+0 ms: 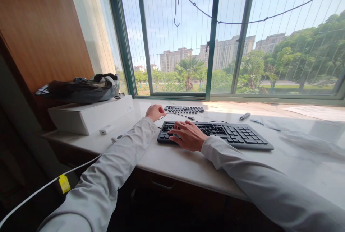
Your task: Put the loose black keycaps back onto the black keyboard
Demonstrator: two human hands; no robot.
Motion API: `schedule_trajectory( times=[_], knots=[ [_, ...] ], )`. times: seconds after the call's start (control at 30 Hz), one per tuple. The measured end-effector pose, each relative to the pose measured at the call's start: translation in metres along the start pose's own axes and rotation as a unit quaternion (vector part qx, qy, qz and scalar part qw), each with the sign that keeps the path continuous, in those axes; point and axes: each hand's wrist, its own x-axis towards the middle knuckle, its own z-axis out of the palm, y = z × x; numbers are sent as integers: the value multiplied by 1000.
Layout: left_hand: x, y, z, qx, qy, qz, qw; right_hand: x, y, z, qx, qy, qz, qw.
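Observation:
A black full-size keyboard (250,135) lies on the white marble-patterned counter, its number pad to the right. My right hand (187,135) rests palm down over the left part of its keys, fingers stretched and apart. Just beyond the keyboard's left end is my left hand (155,112), its fingers curled together. Whatever they may pinch is too small to make out. Beside that hand, a row of dark keys (184,109) sits further back, towards the window. A thin black cable (181,115) runs between these keys and the keyboard, with a small dark connector (191,118).
At left a white box (88,115) carries a dark plastic-wrapped bundle (81,89). A small white device (107,129) lies before it. To the right are a grey stick-like object (244,116), a thin pen-like tool (265,125), clear plastic (312,140) and paper (318,111).

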Motion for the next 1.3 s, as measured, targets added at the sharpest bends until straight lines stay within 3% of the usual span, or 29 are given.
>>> schedule_trajectory(
  times=[0.33,0.97,1.3],
  knots=[
    [-1,-9,6,31,-27,-72,997,0,1,-1,7,8,-5,1000],
    [1,-12,11,44,-47,-54,996,-2,1,1,15,8,2,1000],
    [2,-13,9,52,-45,-89,994,-3,3,2,7,-4,6,1000]
  ],
)
